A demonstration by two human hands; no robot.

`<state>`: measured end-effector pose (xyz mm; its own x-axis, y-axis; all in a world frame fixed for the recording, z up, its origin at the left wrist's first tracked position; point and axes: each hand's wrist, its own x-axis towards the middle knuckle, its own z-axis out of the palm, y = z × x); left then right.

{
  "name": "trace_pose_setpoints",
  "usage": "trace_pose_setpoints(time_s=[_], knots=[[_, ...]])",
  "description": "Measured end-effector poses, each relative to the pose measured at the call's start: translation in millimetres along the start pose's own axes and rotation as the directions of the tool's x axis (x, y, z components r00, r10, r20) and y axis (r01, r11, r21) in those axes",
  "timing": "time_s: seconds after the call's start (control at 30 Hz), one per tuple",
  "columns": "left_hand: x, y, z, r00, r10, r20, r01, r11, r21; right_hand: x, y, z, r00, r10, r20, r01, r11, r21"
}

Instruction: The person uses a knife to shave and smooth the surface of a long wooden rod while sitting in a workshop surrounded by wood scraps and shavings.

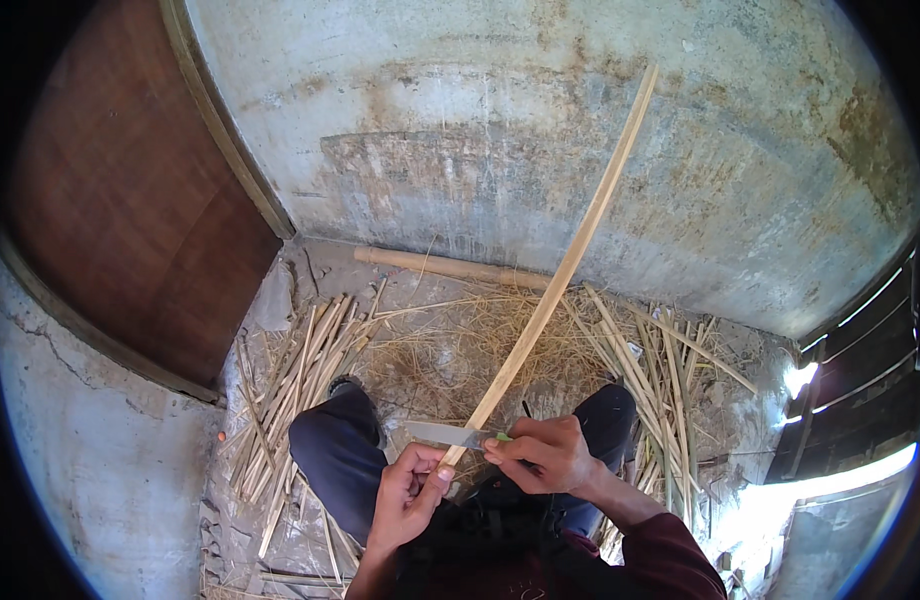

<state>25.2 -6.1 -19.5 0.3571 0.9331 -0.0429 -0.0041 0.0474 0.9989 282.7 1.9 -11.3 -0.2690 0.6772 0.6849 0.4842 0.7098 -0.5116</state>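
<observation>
A long, pale bamboo strip slants up and to the right from my lap toward the wall. Its near end is pinched between the thumb and fingers of my left hand. My right hand grips a knife by its green handle, mostly hidden by the fingers. The blade points left and lies across the strip, just beyond my left thumb. Whether the edge has entered the bamboo I cannot tell.
Bundles of split strips lie left of my legs, and more strips lie on the right. Thin shavings cover the floor ahead. A bamboo pole rests along the foot of the stained wall. A brown door panel stands at the left.
</observation>
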Motion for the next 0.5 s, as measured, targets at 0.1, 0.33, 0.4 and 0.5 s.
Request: trace_pose_setpoints(time_s=[0.1, 0.33, 0.4, 0.5], knots=[[0.3, -2.9, -0.5, 0.999, 0.030, 0.039, -0.031, 0.999, 0.038, 2.4, -2.4, 0.1, 1.000, -0.019, -0.006, 0.019, 1.000, -0.016], [-3.0, -6.2, -3.0, 1.000, -0.023, -0.004, 0.023, 1.000, -0.003, 2.5, 4.9, -4.6, 0.998, -0.018, -0.068, 0.013, 0.997, -0.077], [-3.0, -3.8, -3.1, 1.000, -0.024, 0.004, 0.024, 1.000, 0.010, 3.9, 6.5, -7.6, 0.997, -0.025, -0.072, 0.019, 0.996, -0.084], [-2.4, -0.8, -1.0, 1.000, -0.015, -0.018, 0.014, 1.000, -0.027, 5.8, 8.2, -13.0, 0.998, -0.026, -0.051, 0.019, 0.992, -0.128]])
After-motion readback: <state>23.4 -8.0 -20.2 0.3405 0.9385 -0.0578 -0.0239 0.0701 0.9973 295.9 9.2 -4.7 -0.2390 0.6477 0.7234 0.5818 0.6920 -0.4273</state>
